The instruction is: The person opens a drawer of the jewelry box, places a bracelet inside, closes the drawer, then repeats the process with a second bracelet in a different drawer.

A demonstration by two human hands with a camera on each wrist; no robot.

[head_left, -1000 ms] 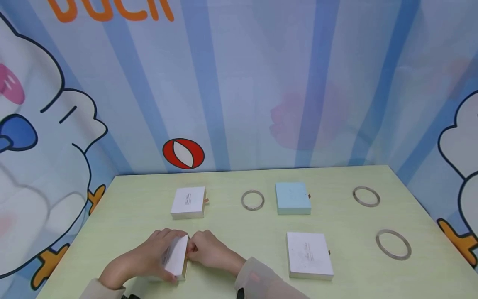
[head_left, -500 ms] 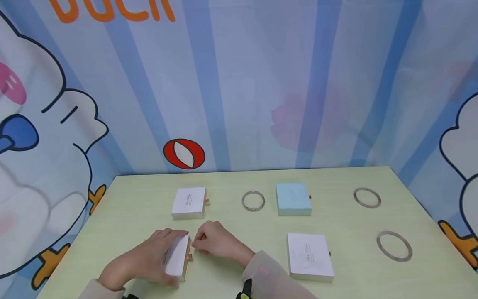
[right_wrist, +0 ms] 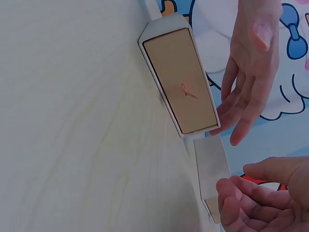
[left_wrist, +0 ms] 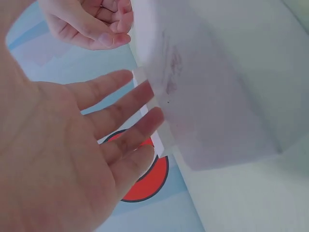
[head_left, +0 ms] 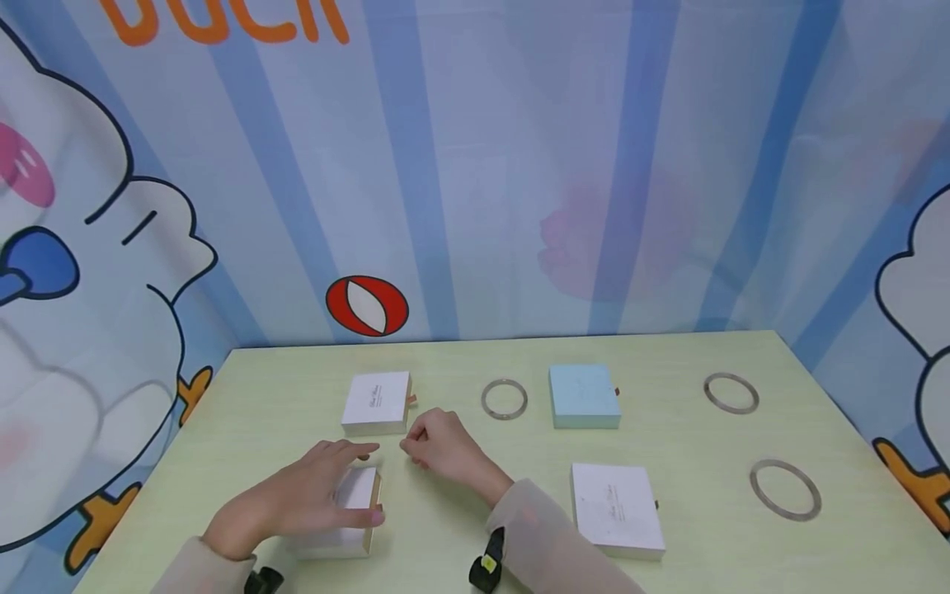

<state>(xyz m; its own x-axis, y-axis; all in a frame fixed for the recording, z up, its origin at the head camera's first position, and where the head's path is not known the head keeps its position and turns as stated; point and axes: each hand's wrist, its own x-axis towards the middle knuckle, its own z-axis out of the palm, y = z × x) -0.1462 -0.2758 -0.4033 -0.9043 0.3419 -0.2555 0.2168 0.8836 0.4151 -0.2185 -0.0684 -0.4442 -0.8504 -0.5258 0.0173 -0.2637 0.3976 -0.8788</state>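
Observation:
In the head view, a white drawer box lies at the table's near left, partly hidden by my left hand. That hand is spread over the box, its fingers lifted off the top. My right hand hovers to the upper right of this box with loosely curled fingers and nothing seen between them. The right wrist view faces the box's tan drawer front, flush in its sleeve, with a small orange ribbon tab. In the left wrist view, the box's printed top appears blurred beside my fingers.
Behind it sits another white box. A bangle and a light blue box lie along the back. To the right are a third white box, a far bangle and a nearer bangle. A printed cloth backdrop rises behind the table.
My right hand has let go of the ribbon tab and moved up and away to the right. My left hand has released the box and lifted off it. The box stays in place.

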